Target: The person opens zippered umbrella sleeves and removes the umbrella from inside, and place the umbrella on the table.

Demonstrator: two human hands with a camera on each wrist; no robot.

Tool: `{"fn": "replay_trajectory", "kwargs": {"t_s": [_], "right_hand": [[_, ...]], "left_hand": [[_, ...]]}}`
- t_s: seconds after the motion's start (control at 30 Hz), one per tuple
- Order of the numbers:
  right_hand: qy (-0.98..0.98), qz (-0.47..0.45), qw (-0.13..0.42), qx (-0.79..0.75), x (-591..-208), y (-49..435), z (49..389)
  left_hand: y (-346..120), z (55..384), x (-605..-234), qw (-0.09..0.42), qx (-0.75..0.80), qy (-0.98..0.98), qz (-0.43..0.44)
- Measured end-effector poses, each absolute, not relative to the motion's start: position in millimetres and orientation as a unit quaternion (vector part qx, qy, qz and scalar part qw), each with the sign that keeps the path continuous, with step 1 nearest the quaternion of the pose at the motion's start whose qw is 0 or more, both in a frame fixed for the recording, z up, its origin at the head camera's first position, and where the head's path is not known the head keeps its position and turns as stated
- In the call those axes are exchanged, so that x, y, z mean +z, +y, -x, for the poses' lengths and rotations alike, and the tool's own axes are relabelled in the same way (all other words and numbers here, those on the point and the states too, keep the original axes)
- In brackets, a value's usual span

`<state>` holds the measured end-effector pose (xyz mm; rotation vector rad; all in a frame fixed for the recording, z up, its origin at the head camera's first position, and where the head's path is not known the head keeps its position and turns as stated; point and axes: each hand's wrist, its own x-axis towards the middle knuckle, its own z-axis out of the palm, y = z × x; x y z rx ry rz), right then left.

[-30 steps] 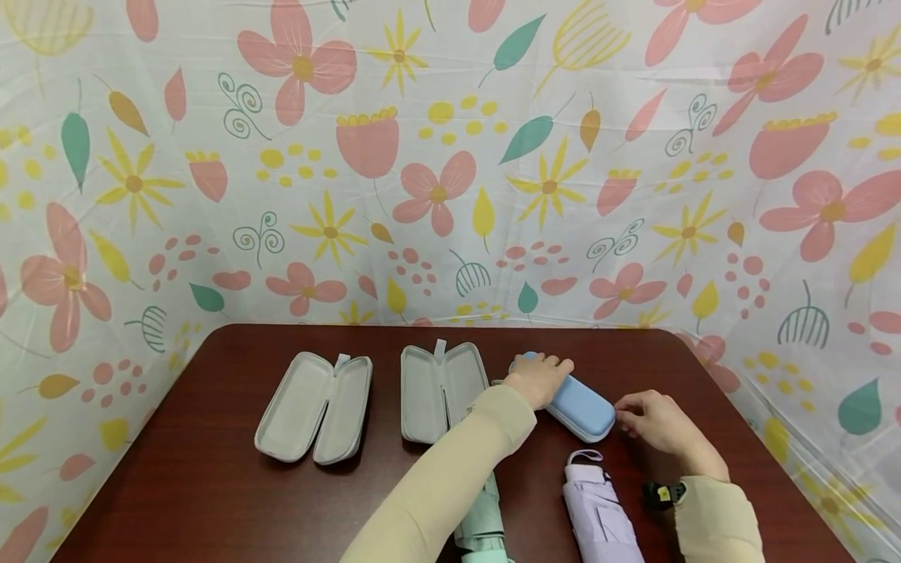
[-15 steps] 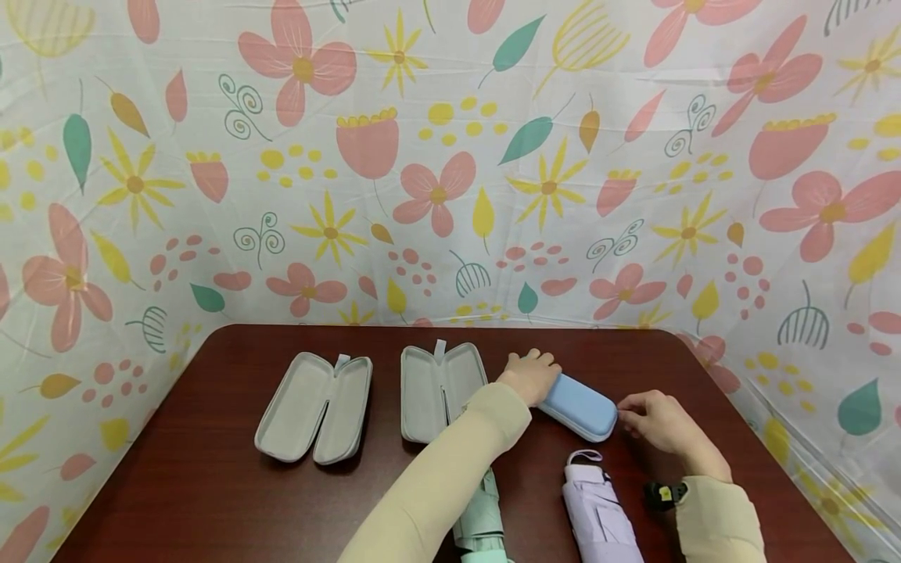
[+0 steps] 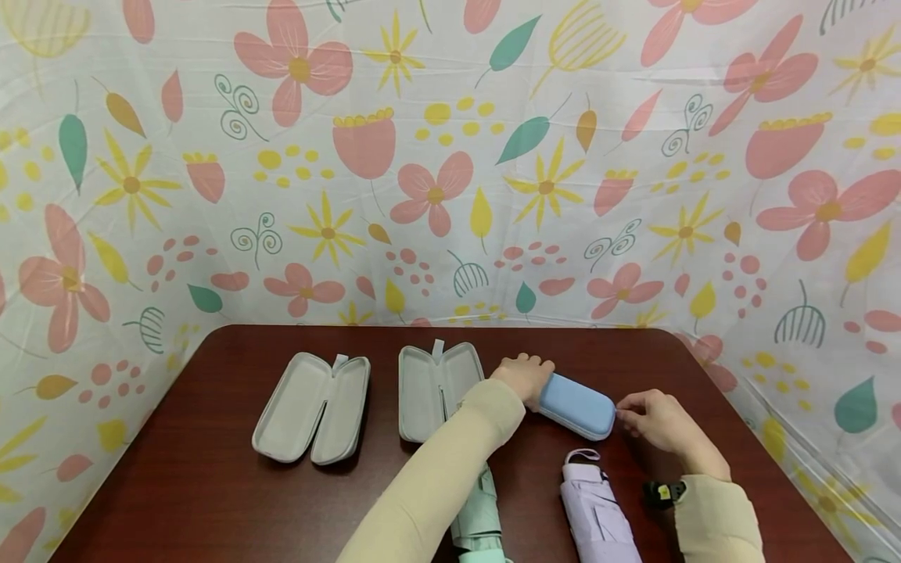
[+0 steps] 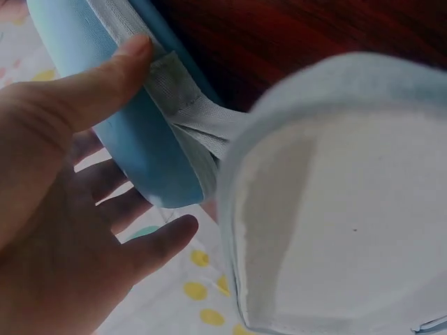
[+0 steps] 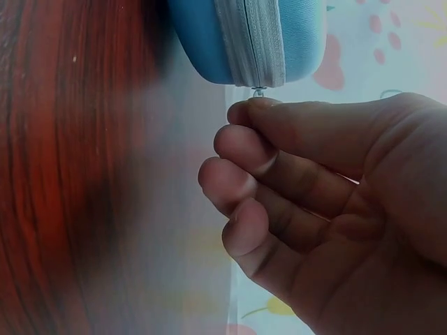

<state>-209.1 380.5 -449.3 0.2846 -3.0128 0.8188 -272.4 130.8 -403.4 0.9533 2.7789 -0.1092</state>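
Note:
A closed blue zip case lies on the right half of the table. My left hand grips its far-left end; in the left wrist view the thumb rests on the case's grey zip band near a fabric tab, fingers on the opposite side. At the near-right end, my right hand pinches the small zipper pull between thumb and index finger. An open case with a pale grey lining stands just left of my left hand, partly covered by the sleeve.
Another open pale case lies farther left. A folded mint umbrella sits partly under the left forearm. In front of the blue case is a folded lilac umbrella with a wrist loop. A floral curtain hangs behind the table.
My left hand has slid slightly left along the blue case to its far end, uncovering more of the top. The right hand stays at the near end, almost still.

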Motion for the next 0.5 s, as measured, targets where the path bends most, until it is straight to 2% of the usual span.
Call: {"fn": "replay_trajectory", "kwargs": {"t_s": [0.5], "right_hand": [[-0.961,-0.085,0.000,0.262,-447.9,382.6,207.0]], "left_hand": [[129.1,269.1,-403.9,0.106,-0.031,0.947,-0.301]]}}
